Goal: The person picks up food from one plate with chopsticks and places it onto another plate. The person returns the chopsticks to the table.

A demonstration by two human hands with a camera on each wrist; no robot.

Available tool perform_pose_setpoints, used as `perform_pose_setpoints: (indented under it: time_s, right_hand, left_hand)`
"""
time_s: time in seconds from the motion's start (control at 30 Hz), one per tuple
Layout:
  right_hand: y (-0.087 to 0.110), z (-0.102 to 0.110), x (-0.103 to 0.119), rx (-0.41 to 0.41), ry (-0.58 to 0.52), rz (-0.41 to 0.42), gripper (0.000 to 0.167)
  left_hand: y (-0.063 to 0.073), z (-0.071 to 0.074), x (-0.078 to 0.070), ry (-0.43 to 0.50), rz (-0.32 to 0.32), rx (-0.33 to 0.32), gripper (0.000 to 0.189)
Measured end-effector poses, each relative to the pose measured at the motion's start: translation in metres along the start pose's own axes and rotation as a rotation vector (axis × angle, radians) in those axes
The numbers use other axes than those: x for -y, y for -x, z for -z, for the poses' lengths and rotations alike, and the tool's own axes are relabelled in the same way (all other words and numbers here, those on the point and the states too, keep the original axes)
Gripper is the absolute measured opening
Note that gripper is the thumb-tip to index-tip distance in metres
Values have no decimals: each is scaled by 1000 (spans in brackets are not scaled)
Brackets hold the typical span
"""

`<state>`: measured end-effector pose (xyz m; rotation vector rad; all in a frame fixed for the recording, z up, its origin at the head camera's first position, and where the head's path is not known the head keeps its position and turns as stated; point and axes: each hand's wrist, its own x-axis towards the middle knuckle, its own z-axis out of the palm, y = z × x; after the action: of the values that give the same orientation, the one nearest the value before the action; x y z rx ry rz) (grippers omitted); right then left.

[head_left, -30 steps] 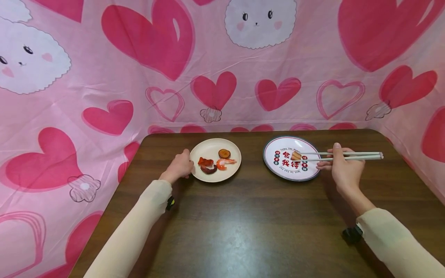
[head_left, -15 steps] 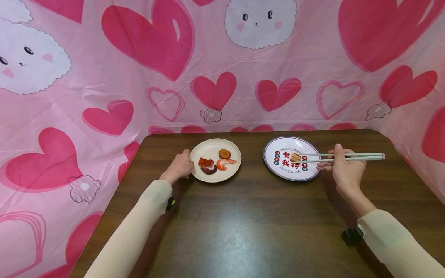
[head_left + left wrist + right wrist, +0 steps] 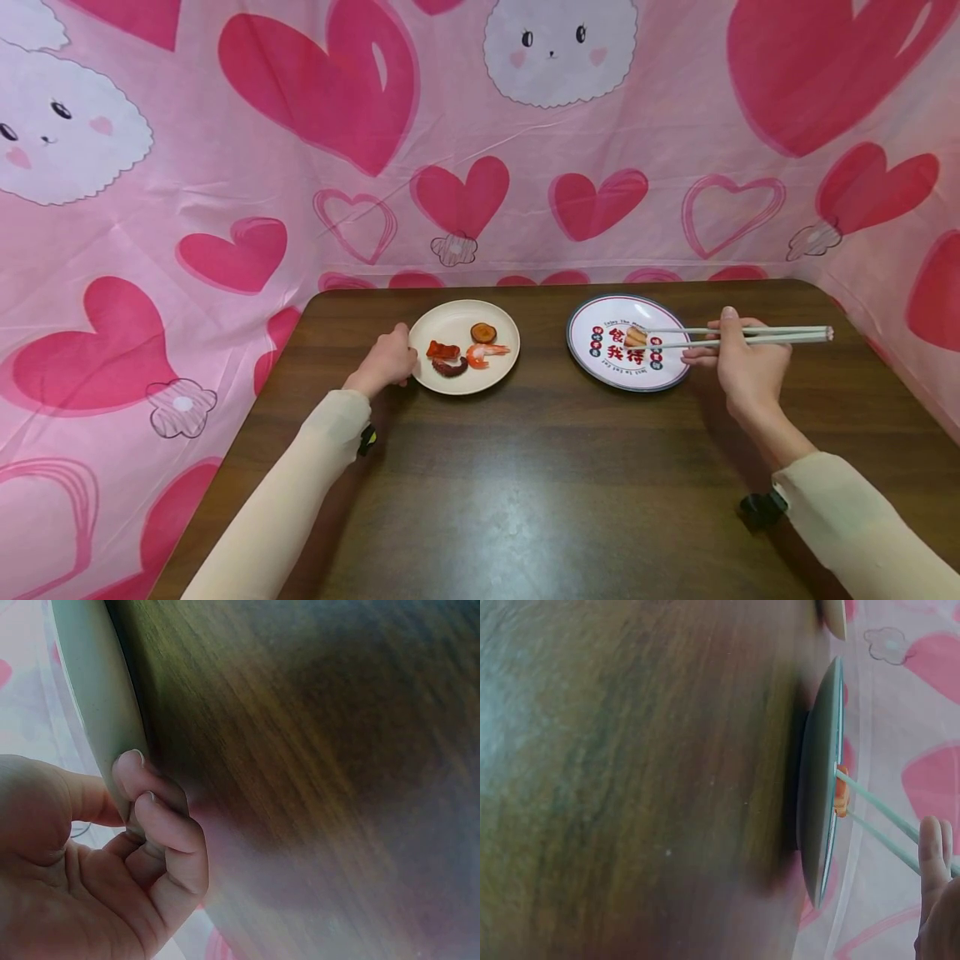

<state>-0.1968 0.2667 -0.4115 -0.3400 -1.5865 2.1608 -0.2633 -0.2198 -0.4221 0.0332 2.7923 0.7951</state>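
In the head view, my left hand (image 3: 386, 358) grips the left rim of a cream plate (image 3: 450, 315). The left wrist view shows its fingers curled under that plate's edge (image 3: 101, 682). On the plate lie a toy-like shrimp (image 3: 487, 354), a brown round slice (image 3: 483, 333), a reddish-brown piece (image 3: 442, 350) and a dark curled tentacle (image 3: 450, 368). My right hand (image 3: 752, 371) holds pale chopsticks (image 3: 795, 335). Their tips straddle a small tan-and-brown food piece (image 3: 635, 337) on a white plate with red printed characters (image 3: 611, 312). Whether both tips touch the piece is unclear.
Both plates stand side by side near the far edge of a dark wooden table (image 3: 480, 467). A pink cloth with hearts (image 3: 375, 83) hangs behind and to both sides. A dark band (image 3: 762, 508) sits at the right wrist.
The chopsticks and the food piece between their tips shift only very slightly. The left hand and both plates stay in place.
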Motion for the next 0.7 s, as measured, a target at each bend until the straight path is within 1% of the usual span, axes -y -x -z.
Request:
perform_pose_setpoints:
  time_s: [0.3,0.5,0.7]
  right_hand:
    - [3,-5,5,10,0,23,29]
    - [6,-9,8,10,15,48,31]
    - [6,-11,10,20,36,50,32]
  left_hand:
    - [0,0,0,-2,-5,-3,29]
    - [1,0,-1,-3,-8,-5,29]
    - [2,0,-1,-2,-9,-6,30]
